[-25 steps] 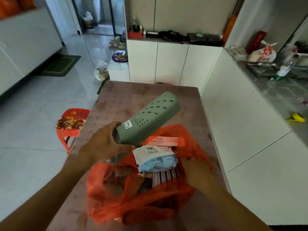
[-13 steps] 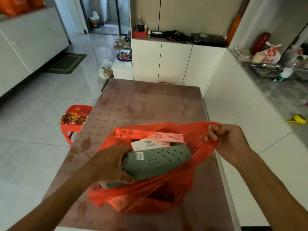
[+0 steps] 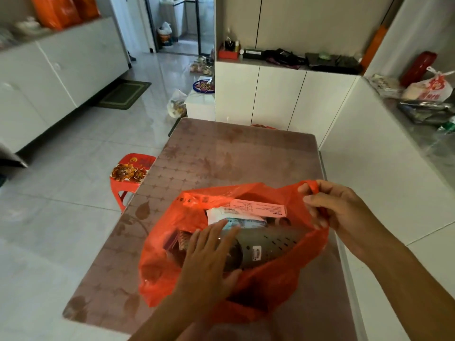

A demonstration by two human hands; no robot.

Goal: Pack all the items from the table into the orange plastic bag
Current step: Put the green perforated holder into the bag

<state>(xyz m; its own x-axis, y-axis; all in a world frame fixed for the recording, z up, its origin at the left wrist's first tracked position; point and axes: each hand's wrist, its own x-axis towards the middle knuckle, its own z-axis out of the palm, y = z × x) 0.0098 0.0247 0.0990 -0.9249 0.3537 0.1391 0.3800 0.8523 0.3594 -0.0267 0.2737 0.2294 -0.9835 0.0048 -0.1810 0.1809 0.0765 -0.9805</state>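
Observation:
The orange plastic bag (image 3: 278,279) sits open at the near end of the brown table (image 3: 236,153). Inside it lies the grey-green perforated holder (image 3: 273,244) on its side, with a pink paper slip (image 3: 258,207) and a white-and-blue packet (image 3: 236,217) behind it. My left hand (image 3: 209,257) rests flat on the holder's near end with the fingers spread and nothing gripped. My right hand (image 3: 332,210) pinches the bag's right handle and holds it up.
A red plastic stool (image 3: 130,173) stands at the table's left side. White cabinets (image 3: 364,168) run along the right, close to the table edge, with clutter on the counter (image 3: 423,104). More white cabinets (image 3: 266,94) stand behind the table's far end.
The holder went from above the bag down into it. My left hand let go of it and now lies flat on top. My right hand took the bag's handle and lifted it.

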